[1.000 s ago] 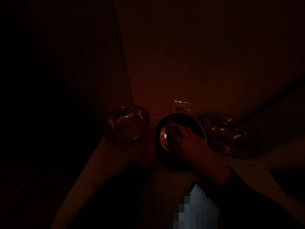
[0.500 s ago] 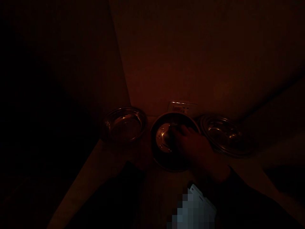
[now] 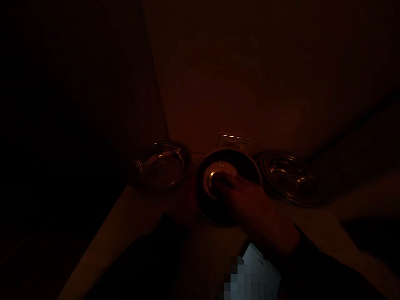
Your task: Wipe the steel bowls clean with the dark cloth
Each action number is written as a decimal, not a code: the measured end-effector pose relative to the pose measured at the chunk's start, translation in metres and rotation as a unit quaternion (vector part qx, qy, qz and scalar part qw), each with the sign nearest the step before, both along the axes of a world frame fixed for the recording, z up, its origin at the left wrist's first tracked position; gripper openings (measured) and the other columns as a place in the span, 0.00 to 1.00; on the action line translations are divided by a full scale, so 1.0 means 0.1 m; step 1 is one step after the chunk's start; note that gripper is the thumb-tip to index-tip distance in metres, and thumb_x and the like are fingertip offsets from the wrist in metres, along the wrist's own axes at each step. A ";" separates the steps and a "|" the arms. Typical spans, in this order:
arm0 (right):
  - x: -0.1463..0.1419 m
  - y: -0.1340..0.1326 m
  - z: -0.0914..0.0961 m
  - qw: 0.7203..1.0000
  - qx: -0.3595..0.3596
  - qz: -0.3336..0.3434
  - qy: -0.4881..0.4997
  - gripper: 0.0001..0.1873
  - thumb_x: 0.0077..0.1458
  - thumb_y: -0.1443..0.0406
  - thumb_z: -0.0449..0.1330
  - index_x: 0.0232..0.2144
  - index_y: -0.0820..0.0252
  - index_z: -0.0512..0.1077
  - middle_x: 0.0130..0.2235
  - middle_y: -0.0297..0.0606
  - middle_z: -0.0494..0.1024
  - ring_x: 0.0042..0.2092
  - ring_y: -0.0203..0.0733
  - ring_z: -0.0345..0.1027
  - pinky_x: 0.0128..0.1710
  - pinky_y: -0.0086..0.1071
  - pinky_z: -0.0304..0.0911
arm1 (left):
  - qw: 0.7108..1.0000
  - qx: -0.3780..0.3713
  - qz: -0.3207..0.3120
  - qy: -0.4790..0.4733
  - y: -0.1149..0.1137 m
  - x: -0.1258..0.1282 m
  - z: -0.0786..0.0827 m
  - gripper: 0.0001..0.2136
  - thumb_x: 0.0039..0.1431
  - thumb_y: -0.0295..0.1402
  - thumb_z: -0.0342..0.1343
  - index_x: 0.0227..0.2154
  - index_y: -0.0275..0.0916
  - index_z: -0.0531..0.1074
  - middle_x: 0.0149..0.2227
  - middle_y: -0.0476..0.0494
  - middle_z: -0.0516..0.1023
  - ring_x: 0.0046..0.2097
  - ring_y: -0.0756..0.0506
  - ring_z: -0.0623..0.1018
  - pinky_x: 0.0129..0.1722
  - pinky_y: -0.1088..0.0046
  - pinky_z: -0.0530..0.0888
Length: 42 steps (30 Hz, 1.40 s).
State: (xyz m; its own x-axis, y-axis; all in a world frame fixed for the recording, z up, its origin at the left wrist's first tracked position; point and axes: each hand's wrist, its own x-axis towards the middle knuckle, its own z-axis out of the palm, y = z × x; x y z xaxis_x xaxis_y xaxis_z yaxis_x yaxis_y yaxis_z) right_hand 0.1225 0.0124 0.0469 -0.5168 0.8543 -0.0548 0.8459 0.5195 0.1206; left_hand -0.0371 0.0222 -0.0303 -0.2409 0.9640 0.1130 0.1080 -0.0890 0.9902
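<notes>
A round bowl or pan (image 3: 229, 151) with a pale rim and dark inside stands in the middle of the surface. Its inside bears a shiny pale disc-like patch (image 3: 208, 171). My right hand (image 3: 250, 200) reaches into it from the lower right, fingers bent together over the bright patch. Something dark lies under the fingertips, too dim to name. My left hand (image 3: 187, 204) is a faint shape by the bowl's left side, and its fingers are lost in the dark. Whether it touches the rim I cannot tell.
A shiny metal dish (image 3: 162, 171) sits to the left. Stacked metal dishes (image 3: 292, 177) stand close on the right. A socket plate (image 3: 237, 141) is on the wall behind. A pale card (image 3: 259, 266) hangs in front of me, partly pixelated. Light is very low.
My right hand has moved left and slightly down inside the bowl, baring more of the bright patch's upper right. The dishes keep their places, with a slight shift of the view.
</notes>
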 end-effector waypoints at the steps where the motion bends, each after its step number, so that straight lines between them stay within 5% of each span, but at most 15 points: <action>1: 0.04 0.04 0.03 0.999 0.014 -0.028 -0.014 0.21 0.63 0.69 0.52 0.58 0.55 0.66 0.53 0.46 0.71 0.49 0.50 0.69 0.38 0.38 0.68 | 1.000 -0.001 -0.001 -0.005 0.00 0.01 0.02 0.18 0.64 0.42 0.43 0.40 0.41 0.75 0.45 0.42 0.81 0.50 0.41 0.77 0.57 0.59 0.69; 5: 0.12 0.14 0.06 0.996 0.034 -0.072 -0.044 0.21 0.62 0.69 0.52 0.57 0.59 0.66 0.48 0.47 0.74 0.45 0.50 0.71 0.37 0.38 0.68 | 0.999 -0.016 -0.004 -0.037 -0.03 0.06 0.10 0.18 0.65 0.40 0.40 0.40 0.39 0.75 0.45 0.42 0.81 0.50 0.42 0.78 0.55 0.61 0.71; 15: -0.02 -0.10 -0.10 0.992 -0.039 0.116 0.041 0.17 0.62 0.69 0.54 0.51 0.52 0.71 0.53 0.42 0.71 0.51 0.49 0.66 0.42 0.40 0.67 | 0.998 -0.027 0.018 -0.056 -0.01 0.05 0.07 0.18 0.65 0.42 0.42 0.36 0.38 0.74 0.38 0.43 0.81 0.45 0.44 0.78 0.52 0.64 0.71; 25: 0.13 0.12 0.02 0.994 0.078 -0.060 -0.045 0.19 0.62 0.71 0.51 0.54 0.65 0.69 0.46 0.51 0.75 0.45 0.53 0.70 0.41 0.43 0.65 | 0.998 -0.050 0.008 -0.043 -0.01 0.04 0.11 0.16 0.64 0.37 0.42 0.41 0.38 0.74 0.51 0.39 0.77 0.59 0.41 0.71 0.63 0.59 0.61; 34: -0.01 -0.10 -0.13 0.990 -0.016 0.132 0.051 0.15 0.61 0.71 0.54 0.48 0.57 0.74 0.50 0.43 0.74 0.50 0.49 0.67 0.48 0.43 0.62 | 0.999 -0.036 0.007 -0.040 0.00 0.03 0.03 0.19 0.66 0.42 0.41 0.40 0.38 0.74 0.45 0.41 0.80 0.51 0.43 0.76 0.57 0.62 0.67; 39: 0.00 -0.07 -0.10 0.996 -0.001 0.067 0.057 0.16 0.62 0.69 0.54 0.50 0.52 0.73 0.53 0.42 0.73 0.50 0.50 0.67 0.46 0.44 0.63 | 0.999 -0.024 -0.004 -0.045 0.01 0.03 0.05 0.17 0.65 0.39 0.42 0.42 0.37 0.74 0.47 0.40 0.79 0.51 0.43 0.76 0.57 0.60 0.67; 42: 0.04 0.03 -0.04 0.999 0.046 -0.006 0.019 0.19 0.63 0.70 0.52 0.55 0.57 0.69 0.53 0.47 0.73 0.49 0.52 0.68 0.43 0.43 0.64 | 0.998 -0.019 -0.027 -0.051 0.01 0.03 0.08 0.17 0.65 0.38 0.40 0.43 0.40 0.74 0.47 0.42 0.80 0.51 0.43 0.77 0.57 0.60 0.68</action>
State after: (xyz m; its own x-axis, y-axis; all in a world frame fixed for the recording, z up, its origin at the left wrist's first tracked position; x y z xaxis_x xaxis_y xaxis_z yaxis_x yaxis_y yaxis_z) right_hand 0.1269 0.0157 0.0432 -0.5070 0.8608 0.0434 0.8567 0.4978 0.1353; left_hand -0.0338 0.0232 -0.0226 -0.1969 0.9789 0.0545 0.0024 -0.0551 0.9985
